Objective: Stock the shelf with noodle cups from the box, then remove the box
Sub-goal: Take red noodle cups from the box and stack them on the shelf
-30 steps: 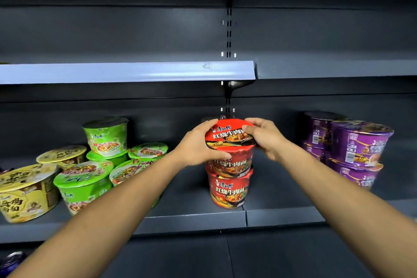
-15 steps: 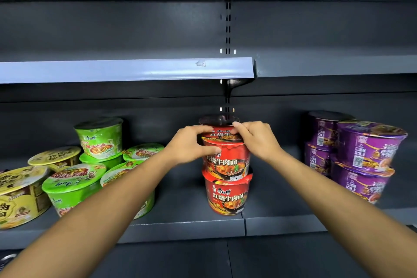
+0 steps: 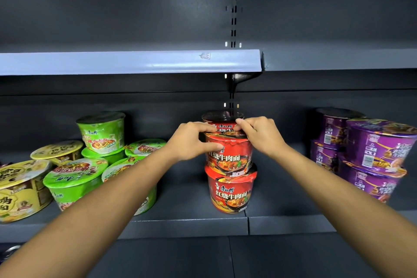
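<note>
My left hand and right hand grip the upper red plastic noodle cup stacked mid-frame on the dark metal shelf; box removal remains.

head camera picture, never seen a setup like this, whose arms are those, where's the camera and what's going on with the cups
There is no machine here. A person wears a camera on the head, so this single picture looks forward and down along their own two bare arms. The left hand and the right hand both grip the upper red noodle cup. It sits on a lower red cup on a dark shelf. To the left are green cups and yellow cups. To the right are stacked purple cups.
</note>
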